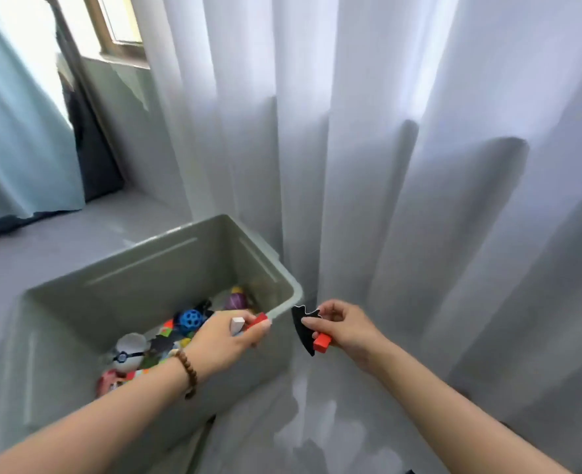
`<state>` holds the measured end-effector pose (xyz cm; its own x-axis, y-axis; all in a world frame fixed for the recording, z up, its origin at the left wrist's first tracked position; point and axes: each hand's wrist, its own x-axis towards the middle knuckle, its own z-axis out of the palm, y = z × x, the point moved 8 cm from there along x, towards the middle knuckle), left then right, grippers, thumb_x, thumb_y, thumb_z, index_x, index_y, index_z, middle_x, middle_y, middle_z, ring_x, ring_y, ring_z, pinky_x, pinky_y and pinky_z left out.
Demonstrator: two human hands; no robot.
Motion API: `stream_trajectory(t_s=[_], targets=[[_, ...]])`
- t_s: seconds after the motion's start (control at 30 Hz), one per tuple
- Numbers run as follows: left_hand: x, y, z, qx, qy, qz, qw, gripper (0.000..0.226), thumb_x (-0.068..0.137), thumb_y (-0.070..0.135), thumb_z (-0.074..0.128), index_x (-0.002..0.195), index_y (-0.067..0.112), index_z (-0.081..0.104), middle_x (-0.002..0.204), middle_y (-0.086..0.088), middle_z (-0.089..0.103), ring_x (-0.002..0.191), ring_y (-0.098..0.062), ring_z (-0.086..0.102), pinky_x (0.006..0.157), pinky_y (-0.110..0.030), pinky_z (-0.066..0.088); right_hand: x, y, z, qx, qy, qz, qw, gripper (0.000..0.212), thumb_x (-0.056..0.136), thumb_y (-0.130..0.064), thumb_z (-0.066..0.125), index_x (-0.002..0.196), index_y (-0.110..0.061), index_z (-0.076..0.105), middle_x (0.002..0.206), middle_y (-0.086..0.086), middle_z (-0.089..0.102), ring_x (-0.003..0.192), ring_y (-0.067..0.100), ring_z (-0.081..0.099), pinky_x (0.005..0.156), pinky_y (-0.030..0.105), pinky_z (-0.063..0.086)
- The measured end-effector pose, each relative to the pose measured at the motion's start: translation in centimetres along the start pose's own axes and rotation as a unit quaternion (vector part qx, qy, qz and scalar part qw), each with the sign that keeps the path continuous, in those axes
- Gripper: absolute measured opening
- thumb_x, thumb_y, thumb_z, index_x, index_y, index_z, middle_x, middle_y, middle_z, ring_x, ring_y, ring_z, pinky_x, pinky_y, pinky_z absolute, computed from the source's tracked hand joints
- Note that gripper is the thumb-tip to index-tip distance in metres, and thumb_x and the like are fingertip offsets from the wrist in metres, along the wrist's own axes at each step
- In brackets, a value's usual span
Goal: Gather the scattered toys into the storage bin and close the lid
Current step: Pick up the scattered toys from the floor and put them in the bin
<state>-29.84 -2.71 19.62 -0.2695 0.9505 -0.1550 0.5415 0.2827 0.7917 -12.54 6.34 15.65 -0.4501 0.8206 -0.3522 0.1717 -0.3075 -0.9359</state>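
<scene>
Storage bin (pixel 129 285) is sitting open at left-centre on the grey floor (pixel 60 251), already holding a pile of toys, a blue holed ball (pixel 188 319) among them; no lid is showing. Left hand (pixel 224 340) is hovering over the bin's near right corner, fingers curled round a white block (pixel 237 325) and a red brick (pixel 260 319), placed there, I judge, so both drop inside. Just right of the rim, outside it, right hand (pixel 347 331) is pinching a black bat-shaped piece (pixel 303 331) and a red cube (pixel 321 343), seemingly waiting its turn beside the white curtain (pixel 385 165).
</scene>
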Motion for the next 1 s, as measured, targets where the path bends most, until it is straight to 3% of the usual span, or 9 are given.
stream_trajectory(t_s=[0.1, 0.17, 0.23, 0.3, 0.47, 0.57, 0.7, 0.83, 1.0], targets=[[0.7, -3.8, -8.3, 0.007, 0.089, -0.031, 0.996, 0.025, 0.089, 0.040, 0.057, 0.077, 0.021, 0.068, 0.070, 0.008, 0.068, 0.057, 0.002, 0.057, 0.058, -0.020, 0.045, 3.4, -4.2, 9.0, -0.031, -0.012, -0.040, 0.999, 0.024, 0.074, -0.002, 0.076, 0.076, -0.012, 0.054, 0.072, 0.005, 0.058, 0.048, 0.009, 0.059, 0.044, 0.020, 0.048], [1.7, -6.4, -11.6, 0.021, 0.107, -0.059, 0.992, 0.025, 0.089, 0.042, 0.056, 0.101, 0.022, 0.065, 0.101, 0.002, 0.068, 0.092, -0.009, 0.062, 0.077, -0.024, 0.046, 5.4, -5.1, 13.2, -0.030, 0.000, -0.049, 0.998, 0.021, 0.077, -0.007, 0.075, 0.085, -0.011, 0.056, 0.078, 0.006, 0.061, 0.054, 0.009, 0.064, 0.048, 0.020, 0.052], [2.5, -8.7, -13.2, 0.031, 0.094, -0.099, 0.990, 0.049, 0.090, 0.044, 0.054, 0.131, 0.018, 0.048, 0.133, -0.005, 0.053, 0.121, -0.018, 0.050, 0.098, -0.027, 0.041, 6.6, -5.1, 15.5, -0.078, 0.010, -0.056, 0.995, 0.024, 0.080, -0.016, 0.072, 0.099, -0.011, 0.058, 0.092, 0.005, 0.063, 0.077, 0.015, 0.066, 0.071, 0.028, 0.057], [2.9, -10.2, -13.6, 0.081, 0.079, -0.124, 0.986, 0.063, 0.091, 0.047, 0.049, 0.143, 0.015, 0.032, 0.147, -0.005, 0.038, 0.134, -0.021, 0.039, 0.109, -0.032, 0.034, 6.4, -4.7, 15.7, -0.236, 0.010, -0.090, 0.968, 0.032, 0.083, -0.023, 0.069, 0.112, -0.016, 0.057, 0.105, -0.002, 0.059, 0.098, 0.015, 0.058, 0.086, 0.027, 0.049], [3.5, -7.1, -9.4, 0.163, 0.073, -0.046, 0.983, 0.059, 0.092, 0.045, 0.047, 0.143, 0.017, 0.033, 0.146, -0.002, 0.039, 0.135, -0.019, 0.035, 0.111, -0.033, 0.032, 3.3, -2.5, 8.9, -0.419, -0.001, -0.187, 0.888, 0.040, 0.088, -0.026, 0.063, 0.125, -0.021, 0.052, 0.135, -0.008, 0.043, 0.128, 0.008, 0.041, 0.100, 0.014, 0.027], [3.5, -2.0, -3.4, 0.190, 0.046, 0.060, 0.979, 0.054, 0.093, 0.042, 0.049, 0.140, 0.017, 0.038, 0.141, 0.000, 0.043, 0.133, -0.017, 0.034, 0.112, -0.030, 0.028, 0.9, 0.7, 0.3, -0.420, 0.057, -0.158, 0.892, 0.037, 0.087, -0.021, 0.064, 0.122, -0.019, 0.054, 0.138, -0.003, 0.043, 0.130, 0.013, 0.040, 0.102, 0.015, 0.023], [2.5, 3.7, 6.6, 0.185, -0.015, 0.165, 0.969, 0.049, 0.094, 0.040, 0.047, 0.138, 0.018, 0.040, 0.141, 0.002, 0.043, 0.134, -0.014, 0.033, 0.110, -0.024, 0.022, -4.4, 7.3, -11.6, -0.417, 0.112, -0.040, 0.901, 0.037, 0.085, -0.017, 0.066, 0.119, -0.021, 0.053, 0.121, -0.007, 0.043, 0.121, 0.016, 0.046, 0.095, 0.020, 0.034], [1.4, 3.9, 17.8, 0.180, -0.126, 0.154, 0.963, 0.049, 0.094, 0.040, 0.046, 0.138, 0.021, 0.037, 0.143, 0.003, 0.038, 0.135, -0.014, 0.030, 0.109, -0.027, 0.028, -9.8, 14.7, -20.1, -0.407, 0.161, 0.060, 0.897, 0.044, 0.083, -0.018, 0.070, 0.123, -0.018, 0.052, 0.121, -0.003, 0.046, 0.117, 0.018, 0.049, 0.094, 0.026, 0.040], [-1.4, -1.5, 29.7, 0.213, -0.264, 0.072, 0.938, 0.056, 0.094, 0.041, 0.047, 0.143, 0.022, 0.029, 0.149, 0.002, 0.031, 0.135, -0.017, 0.031, 0.109, -0.030, 0.030, -13.9, 24.6, -23.1, -0.328, 0.160, 0.144, 0.920, 0.043, 0.080, -0.026, 0.072, 0.119, -0.021, 0.054, 0.121, -0.004, 0.048, 0.108, 0.011, 0.048, 0.091, 0.023, 0.039]])
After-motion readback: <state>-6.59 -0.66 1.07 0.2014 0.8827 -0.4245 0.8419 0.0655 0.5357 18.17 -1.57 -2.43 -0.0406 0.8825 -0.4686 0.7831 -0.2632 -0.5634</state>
